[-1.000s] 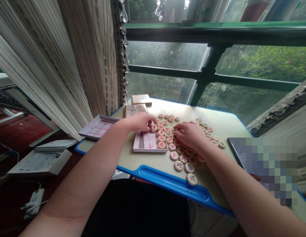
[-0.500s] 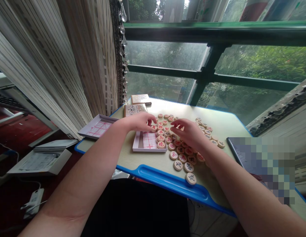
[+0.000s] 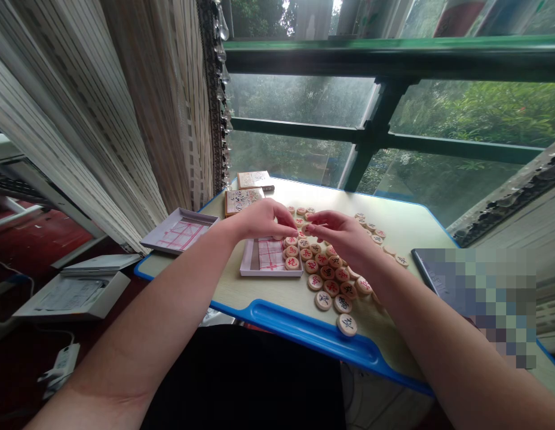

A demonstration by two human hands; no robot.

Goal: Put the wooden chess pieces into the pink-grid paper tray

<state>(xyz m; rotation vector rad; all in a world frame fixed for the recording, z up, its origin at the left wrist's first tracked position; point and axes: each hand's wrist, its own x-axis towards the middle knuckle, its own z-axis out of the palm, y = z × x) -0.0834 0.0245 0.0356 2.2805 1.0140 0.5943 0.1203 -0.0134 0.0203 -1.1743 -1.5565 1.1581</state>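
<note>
Several round wooden chess pieces (image 3: 327, 279) with red or black characters lie scattered on the pale desk top (image 3: 407, 224). A shallow white box tray (image 3: 263, 261) with a red grid holds a column of pieces along its right side. My left hand (image 3: 261, 218) hovers over the tray's far edge, fingers pinched round a small piece. My right hand (image 3: 342, 236) is raised just above the pile, thumb and forefinger pressed together and pointing left. The fingertips of both hands nearly meet. What the right fingers hold is hidden.
A second grid-lined tray (image 3: 178, 230) sits at the desk's left corner. Two patterned boxes (image 3: 242, 200) (image 3: 254, 179) lie behind it by the curtain (image 3: 138, 119). One lone piece (image 3: 347, 324) rests by the blue front rim (image 3: 304, 325). A pixelated flat item (image 3: 483, 298) lies at the right.
Both hands have lifted off the pieces and moved toward each other. My right hand rose from lying flat on the pile into a pinch; my left closed its fingers above the tray.
</note>
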